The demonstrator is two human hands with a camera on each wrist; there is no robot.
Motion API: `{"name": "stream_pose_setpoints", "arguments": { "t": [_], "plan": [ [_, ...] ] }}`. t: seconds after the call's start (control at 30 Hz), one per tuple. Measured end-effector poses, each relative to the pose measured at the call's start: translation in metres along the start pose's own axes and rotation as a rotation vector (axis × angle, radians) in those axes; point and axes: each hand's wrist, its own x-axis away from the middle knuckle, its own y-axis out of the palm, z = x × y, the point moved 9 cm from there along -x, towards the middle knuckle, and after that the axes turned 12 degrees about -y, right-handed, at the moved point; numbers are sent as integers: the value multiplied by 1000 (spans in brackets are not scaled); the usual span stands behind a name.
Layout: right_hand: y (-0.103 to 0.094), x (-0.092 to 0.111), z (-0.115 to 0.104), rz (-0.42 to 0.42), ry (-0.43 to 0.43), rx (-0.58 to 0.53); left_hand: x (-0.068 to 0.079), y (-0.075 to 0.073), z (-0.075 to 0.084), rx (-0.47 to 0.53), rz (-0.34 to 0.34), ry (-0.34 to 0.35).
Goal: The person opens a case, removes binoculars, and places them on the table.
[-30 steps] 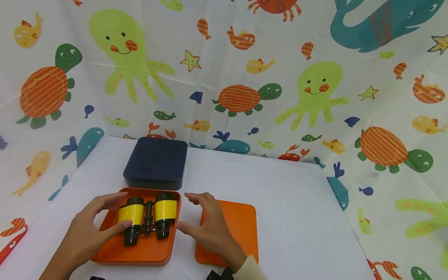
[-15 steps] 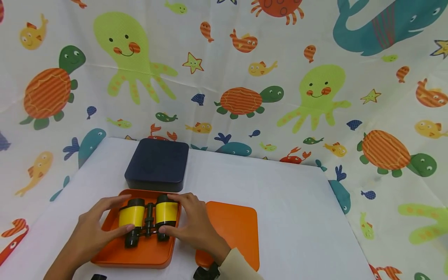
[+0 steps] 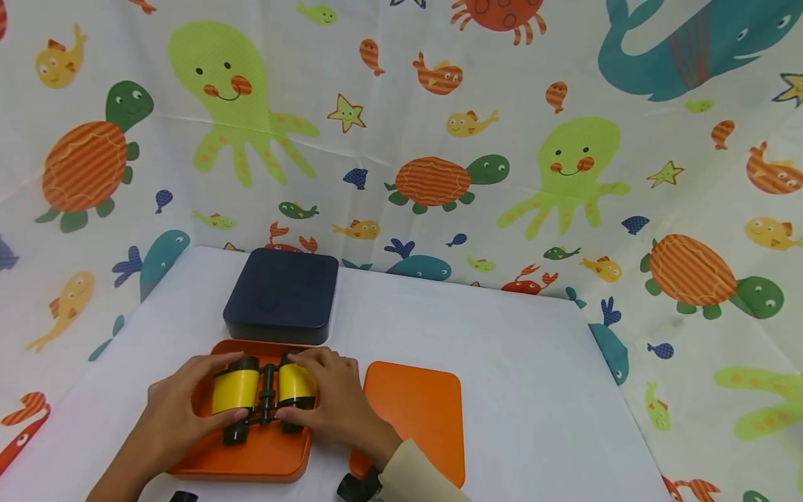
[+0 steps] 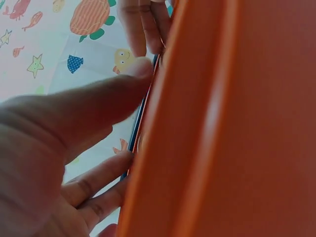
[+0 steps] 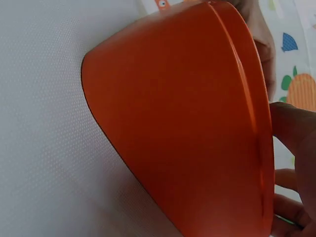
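Yellow and black toy binoculars [image 3: 235, 392] lie in the open orange box [image 3: 245, 466]. My left hand [image 3: 176, 408] grips their left barrel, thumb at the near end and fingers at the far end. On the right barrel, my right hand [image 3: 341, 397] has the same kind of grip, its fingers covering part of the yellow band. In the left wrist view the box's wall [image 4: 266, 128] hides the binoculars from sight, with the left hand [image 4: 44, 148] beside the rim. The right wrist view likewise shows the outer box wall [image 5: 173, 108] and part of the right hand [image 5: 301, 148].
A flat orange lid [image 3: 417, 411] lies right of the box, partly under the right forearm. Behind the box stands a dark navy box [image 3: 282, 289]. White cloth [image 3: 533, 390] covers the table, and a sea-animal curtain [image 3: 376, 77] hangs behind it.
My right hand has come in from the right and taken hold of the right barrel. The left hand has shifted slightly right and closed on the left barrel. The binoculars are still in the box.
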Motion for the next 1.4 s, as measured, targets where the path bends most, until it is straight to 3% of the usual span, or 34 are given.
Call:
{"name": "stream_pose_setpoints", "arguments": {
  "t": [0.4, 0.73, 1.13, 1.3, 1.4],
  "plan": [
    [1, -5, -4, -26, -28, 142, -3, 2, 3, -59, -7, 17],
    [0, -14, 0, -45, -20, 194, -5, 4, 3, -104, -4, 30],
    [0, -21, 1, -144, 21, 242, -10, 5, 4, -182, -34, 47],
    [-2, -25, -2, -173, 13, 273, -9, 5, 7, -203, -34, 55],
    [-3, -27, -4, -187, -12, 300, -9, 4, 10, -267, -33, 68]
  ]
}}
